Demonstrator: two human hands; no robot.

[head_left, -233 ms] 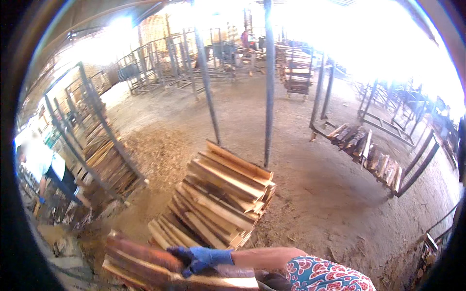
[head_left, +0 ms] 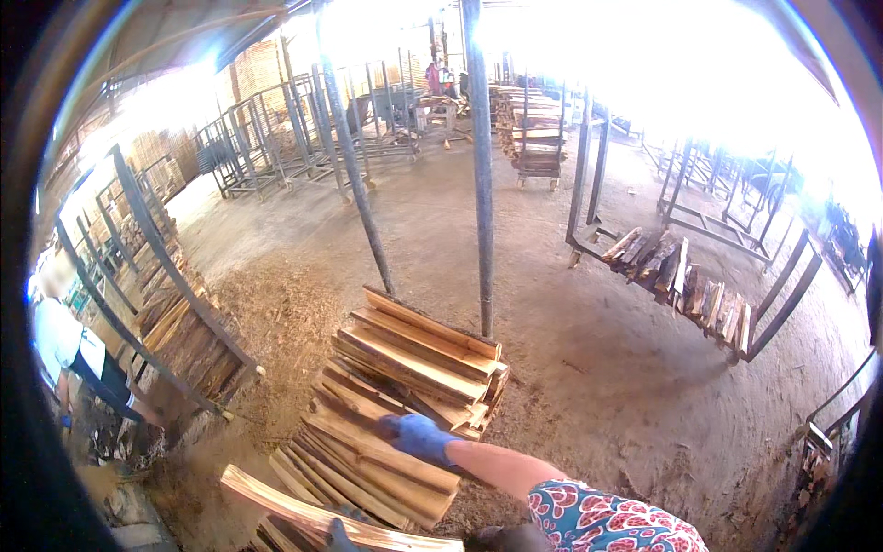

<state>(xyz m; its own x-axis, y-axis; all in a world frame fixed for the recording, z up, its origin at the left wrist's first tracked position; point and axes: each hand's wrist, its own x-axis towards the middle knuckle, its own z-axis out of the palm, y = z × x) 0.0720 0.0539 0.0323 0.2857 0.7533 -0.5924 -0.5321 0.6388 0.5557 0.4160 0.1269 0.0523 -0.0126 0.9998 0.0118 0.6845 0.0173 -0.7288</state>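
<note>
My right hand (head_left: 423, 437), in a blue glove, reaches over a stack of sawn wooden boards (head_left: 414, 340) in front of me. Its fingers are bent down onto a wide pale plank (head_left: 377, 455) lying on the near part of the stack. At the lower edge, part of my left hand (head_left: 340, 535) in a dark bluish glove shows over a long light board (head_left: 303, 509); the rest of that hand is out of the picture. This board slants across the lower left, close to the stack's near end.
Two upright metal posts (head_left: 483, 184) stand behind the stack. On the right is a low metal rack (head_left: 773, 308) with a row of short wood pieces (head_left: 681, 276). A person (head_left: 83, 345) stands at far left beside another loaded rack (head_left: 184, 313). Wood chips (head_left: 276, 294) cover the floor.
My right hand has moved from the boards at the lower left up onto the stack, where a wide plank now lies under it. Part of my left hand has come into view. The view has turned slightly right.
</note>
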